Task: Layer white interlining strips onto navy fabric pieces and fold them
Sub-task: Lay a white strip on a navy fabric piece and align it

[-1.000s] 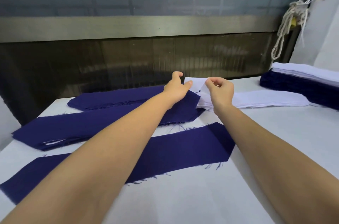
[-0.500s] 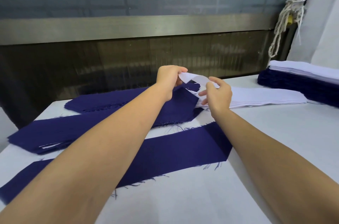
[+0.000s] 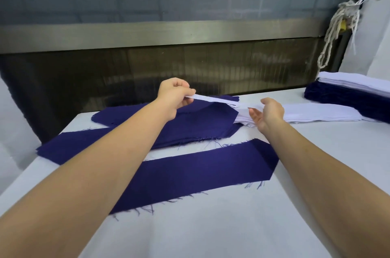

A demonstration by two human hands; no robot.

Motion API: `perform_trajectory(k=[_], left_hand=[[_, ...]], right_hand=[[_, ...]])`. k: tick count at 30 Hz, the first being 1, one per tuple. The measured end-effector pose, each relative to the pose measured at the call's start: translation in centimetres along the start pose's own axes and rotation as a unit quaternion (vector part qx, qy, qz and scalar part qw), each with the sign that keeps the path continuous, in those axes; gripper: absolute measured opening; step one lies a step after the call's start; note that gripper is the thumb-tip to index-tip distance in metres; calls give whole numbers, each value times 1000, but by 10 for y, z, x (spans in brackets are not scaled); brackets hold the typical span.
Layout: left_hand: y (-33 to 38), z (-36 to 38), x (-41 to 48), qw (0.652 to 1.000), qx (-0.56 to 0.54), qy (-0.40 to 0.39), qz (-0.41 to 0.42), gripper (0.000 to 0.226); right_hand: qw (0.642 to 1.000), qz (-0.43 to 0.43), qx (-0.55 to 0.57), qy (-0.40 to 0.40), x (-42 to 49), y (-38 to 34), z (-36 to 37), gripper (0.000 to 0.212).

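White-covered table (image 3: 211,226): single navy strip (image 3: 200,175) nearer than all fingers; navy stack (image 3: 190,126) below left-hand fingers (image 3: 187,91); white interlining stack (image 3: 316,115) just past right-hand fingers (image 3: 254,115); beyond that, white-topped navy pile (image 3: 348,97), probably folded pieces.

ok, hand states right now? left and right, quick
Left hand: pinching one end of the white interlining strip.
Right hand: open, fingers relaxed at the strip's far end, no clear grip.
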State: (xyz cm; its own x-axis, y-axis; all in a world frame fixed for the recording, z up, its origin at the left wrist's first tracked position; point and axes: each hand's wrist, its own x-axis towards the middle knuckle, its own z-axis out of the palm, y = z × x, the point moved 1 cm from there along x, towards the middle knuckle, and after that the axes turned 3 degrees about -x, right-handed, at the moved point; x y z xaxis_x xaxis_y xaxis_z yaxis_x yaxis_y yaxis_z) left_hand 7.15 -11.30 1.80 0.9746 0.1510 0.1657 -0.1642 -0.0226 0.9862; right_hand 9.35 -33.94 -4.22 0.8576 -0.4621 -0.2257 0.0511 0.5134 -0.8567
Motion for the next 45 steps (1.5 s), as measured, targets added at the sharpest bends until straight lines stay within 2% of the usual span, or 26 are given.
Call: perform_trajectory(k=[7, 9, 14, 16, 18, 22, 25, 30, 33, 36, 38, 42, 45], left_hand=[[-12, -69, -20, 997, 76, -10, 15, 29], [-15, -87, -25, 995, 97, -6, 8, 29], [-21, -126, -39, 992, 121, -20, -22, 27], [-22, -136, -45, 992, 123, -28, -28, 27], [-21, -142, -51, 992, 116, -33, -32, 28], [-18, -157, -61, 995, 69, -41, -54, 46], [-16, -171, -67, 990, 124, -37, -57, 58], [-19, -188, -71, 957, 289, -8, -30, 64], [-22, -195, -75, 945, 325, 15, -5, 59], [-24, -202, -81, 946, 324, 23, 18, 49], [-25, -205, -83, 948, 315, 21, 28, 44], [-25, -209, -89, 944, 329, 3, 23, 40], [-25, -211, -92, 935, 352, -16, 31, 43]], right_hand=[[999, -40, -31, 18, -1, -5, -7, 18], [998, -43, -36, 25, 0, -8, -9, 20], [995, -59, -74, 21, -2, -8, -15, 43], [994, -66, -89, 21, -6, -8, -15, 37], [992, -69, -103, 22, -11, -10, -15, 19], [984, -96, -147, 13, -12, -13, -21, 26], [963, -137, -234, -6, -11, -12, -30, 41], [929, -189, -316, -33, -12, -14, -45, 21], [919, -198, -341, -17, -14, -16, -52, 5], [908, -196, -370, 1, -15, -17, -61, 14], [887, -208, -411, -22, -17, -16, -64, 15], [786, -264, -554, -80, -26, -9, -62, 46], [728, -274, -621, -95, -30, -8, -55, 54]])
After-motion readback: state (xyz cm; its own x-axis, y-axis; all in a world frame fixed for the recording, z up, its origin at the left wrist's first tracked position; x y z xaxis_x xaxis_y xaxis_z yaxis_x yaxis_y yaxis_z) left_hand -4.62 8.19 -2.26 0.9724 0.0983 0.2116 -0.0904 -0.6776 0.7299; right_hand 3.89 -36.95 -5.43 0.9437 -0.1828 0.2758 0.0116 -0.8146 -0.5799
